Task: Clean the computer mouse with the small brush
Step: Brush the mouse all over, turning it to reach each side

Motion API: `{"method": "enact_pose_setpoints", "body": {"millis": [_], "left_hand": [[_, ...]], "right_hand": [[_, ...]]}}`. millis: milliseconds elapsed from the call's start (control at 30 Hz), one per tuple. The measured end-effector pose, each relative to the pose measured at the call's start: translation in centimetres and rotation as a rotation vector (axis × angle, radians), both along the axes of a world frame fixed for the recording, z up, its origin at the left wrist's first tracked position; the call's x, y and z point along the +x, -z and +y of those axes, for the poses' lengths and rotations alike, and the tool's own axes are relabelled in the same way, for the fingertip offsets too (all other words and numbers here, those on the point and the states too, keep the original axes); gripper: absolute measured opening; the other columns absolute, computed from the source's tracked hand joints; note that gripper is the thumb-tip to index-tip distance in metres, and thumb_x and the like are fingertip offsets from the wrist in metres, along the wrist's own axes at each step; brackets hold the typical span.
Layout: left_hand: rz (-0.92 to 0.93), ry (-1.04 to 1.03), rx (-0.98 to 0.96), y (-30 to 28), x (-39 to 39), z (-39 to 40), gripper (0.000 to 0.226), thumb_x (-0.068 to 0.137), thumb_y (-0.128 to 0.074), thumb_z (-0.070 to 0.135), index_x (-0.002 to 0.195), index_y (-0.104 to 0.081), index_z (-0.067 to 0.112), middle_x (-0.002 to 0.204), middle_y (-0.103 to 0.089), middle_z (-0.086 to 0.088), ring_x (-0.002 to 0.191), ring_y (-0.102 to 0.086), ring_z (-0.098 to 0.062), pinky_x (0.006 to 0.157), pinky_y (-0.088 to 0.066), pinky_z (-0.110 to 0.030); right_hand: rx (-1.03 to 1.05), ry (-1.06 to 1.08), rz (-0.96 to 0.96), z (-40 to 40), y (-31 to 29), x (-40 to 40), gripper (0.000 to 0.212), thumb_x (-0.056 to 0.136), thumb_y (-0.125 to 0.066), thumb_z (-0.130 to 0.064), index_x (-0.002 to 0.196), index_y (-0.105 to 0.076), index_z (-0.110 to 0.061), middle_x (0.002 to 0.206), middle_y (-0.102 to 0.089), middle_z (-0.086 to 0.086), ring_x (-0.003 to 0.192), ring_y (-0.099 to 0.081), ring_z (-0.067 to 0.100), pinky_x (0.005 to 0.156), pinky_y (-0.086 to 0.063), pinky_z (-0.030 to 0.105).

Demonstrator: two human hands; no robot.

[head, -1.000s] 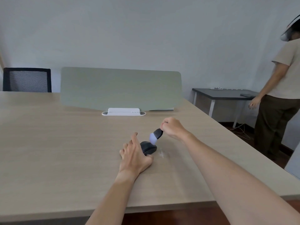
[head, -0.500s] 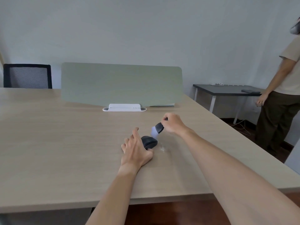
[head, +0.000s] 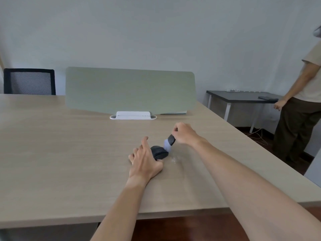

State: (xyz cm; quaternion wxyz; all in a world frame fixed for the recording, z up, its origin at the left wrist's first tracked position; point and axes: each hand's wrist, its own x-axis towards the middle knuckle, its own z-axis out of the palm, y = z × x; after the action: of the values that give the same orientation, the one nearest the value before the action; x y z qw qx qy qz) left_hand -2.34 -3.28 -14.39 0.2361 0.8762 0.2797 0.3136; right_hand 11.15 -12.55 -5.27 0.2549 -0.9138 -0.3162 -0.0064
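A dark computer mouse (head: 159,151) lies on the light wooden table (head: 69,153), near the middle. My left hand (head: 145,160) rests against its left and near side, thumb under its front, fingers spread and pressing it in place. My right hand (head: 184,133) is closed on the black handle of a small brush (head: 169,141). The brush's pale bluish bristles point down-left and touch the mouse's far right edge. A small patch of whitish dust (head: 174,159) lies on the table just right of the mouse.
A green desk divider (head: 130,89) in a white base (head: 133,116) stands across the table behind the mouse. A black mesh chair (head: 29,81) is at the far left. Another person (head: 302,101) stands at the right by a dark side table (head: 243,97).
The brush has swept a short way over the mouse's right side, lifting and coming back down onto it. My left hand keeps holding the mouse. The person at the right has shifted slightly.
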Motion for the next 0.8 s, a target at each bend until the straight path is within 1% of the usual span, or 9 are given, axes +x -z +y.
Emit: {"method": "enact_pose_setpoints", "body": {"millis": [100, 167, 200, 333, 467, 567, 600, 700, 800], "left_hand": [[-0.015, 0.011, -0.023, 0.1, 0.0, 0.2, 0.088, 0.066, -0.059, 0.024, 0.143, -0.019, 0.019, 0.097, -0.052, 0.004, 0.105, -0.049, -0.028, 0.087, -0.025, -0.034], [-0.026, 0.023, -0.047, 0.1, 0.1, 0.3, 0.087, 0.066, -0.06, 0.024, 0.143, -0.018, 0.021, 0.099, -0.052, 0.003, 0.106, -0.051, -0.029, 0.086, -0.026, -0.034], [-0.027, 0.025, -0.052, 0.1, 0.1, 0.3, 0.087, 0.067, -0.061, 0.025, 0.143, -0.018, 0.021, 0.099, -0.051, 0.003, 0.106, -0.052, -0.03, 0.086, -0.027, -0.035], [-0.032, 0.015, -0.037, 0.2, 0.3, 0.5, 0.087, 0.07, -0.063, 0.027, 0.144, -0.018, 0.019, 0.101, -0.052, 0.002, 0.109, -0.054, -0.031, 0.087, -0.029, -0.035], [-0.052, 0.005, -0.049, 0.3, 0.3, 0.5, 0.085, 0.07, -0.061, 0.026, 0.144, -0.02, 0.018, 0.097, -0.053, 0.001, 0.107, -0.053, -0.03, 0.087, -0.028, -0.034], [-0.027, 0.0, -0.024, 0.2, 0.4, 0.4, 0.085, 0.071, -0.063, 0.028, 0.144, -0.02, 0.017, 0.099, -0.055, -0.001, 0.107, -0.054, -0.031, 0.089, -0.033, -0.038], [-0.021, 0.0, -0.022, 0.2, 0.4, 0.4, 0.085, 0.071, -0.064, 0.029, 0.144, -0.02, 0.017, 0.099, -0.055, -0.001, 0.107, -0.054, -0.031, 0.09, -0.034, -0.039], [-0.028, 0.008, -0.028, 0.2, 0.3, 0.4, 0.085, 0.072, -0.063, 0.028, 0.144, -0.02, 0.017, 0.096, -0.051, 0.001, 0.108, -0.053, -0.031, 0.089, -0.032, -0.037], [-0.061, 0.011, -0.061, 0.2, 0.2, 0.5, 0.08, 0.076, -0.062, 0.029, 0.144, -0.022, 0.017, 0.096, -0.052, 0.0, 0.109, -0.053, -0.032, 0.089, -0.032, -0.038]], "right_hand": [[0.264, -0.139, 0.226, 0.4, -0.3, -0.5, 0.019, 0.086, -0.048, -0.005, 0.084, -0.066, -0.008, 0.084, -0.064, 0.004, 0.078, -0.055, 0.021, 0.063, -0.044, 0.025], [0.287, -0.254, 0.333, 0.4, -0.1, -1.3, 0.017, 0.083, -0.055, -0.002, 0.077, -0.065, -0.014, 0.067, -0.059, -0.001, 0.06, -0.051, 0.013, 0.05, -0.038, 0.016], [0.261, -0.301, 0.352, 0.4, 0.2, -1.5, 0.017, 0.082, -0.059, -0.002, 0.077, -0.065, -0.017, 0.066, -0.058, 0.0, 0.055, -0.049, 0.011, 0.047, -0.038, 0.014], [0.174, -0.362, 0.278, -0.4, 1.7, -1.0, 0.02, 0.078, -0.068, -0.001, 0.08, -0.065, -0.021, 0.078, -0.064, 0.008, 0.052, -0.048, 0.008, 0.058, -0.04, 0.023], [0.156, -0.295, 0.152, -2.0, 1.9, 0.5, 0.019, 0.079, -0.069, -0.002, 0.082, -0.062, -0.019, 0.079, -0.067, 0.008, 0.053, -0.051, 0.005, 0.055, -0.04, 0.018], [0.196, -0.258, 0.083, -3.1, 1.5, 1.2, 0.023, 0.075, -0.069, -0.001, 0.072, -0.06, -0.021, 0.075, -0.063, 0.003, 0.056, -0.049, 0.006, 0.052, -0.038, 0.012], [0.227, -0.252, 0.094, -3.3, 1.3, 1.3, 0.025, 0.073, -0.07, 0.0, 0.068, -0.06, -0.023, 0.072, -0.062, 0.002, 0.057, -0.049, 0.007, 0.053, -0.039, 0.013], [0.309, -0.265, 0.255, -3.3, 1.3, 1.1, 0.029, 0.069, -0.071, 0.005, 0.063, -0.063, -0.022, 0.072, -0.063, 0.007, 0.064, -0.054, 0.015, 0.062, -0.044, 0.026], [0.251, -0.301, 0.299, -2.8, 2.0, 0.5, 0.028, 0.068, -0.073, 0.006, 0.063, -0.064, -0.02, 0.074, -0.063, 0.008, 0.067, -0.055, 0.017, 0.063, -0.044, 0.029]]}}
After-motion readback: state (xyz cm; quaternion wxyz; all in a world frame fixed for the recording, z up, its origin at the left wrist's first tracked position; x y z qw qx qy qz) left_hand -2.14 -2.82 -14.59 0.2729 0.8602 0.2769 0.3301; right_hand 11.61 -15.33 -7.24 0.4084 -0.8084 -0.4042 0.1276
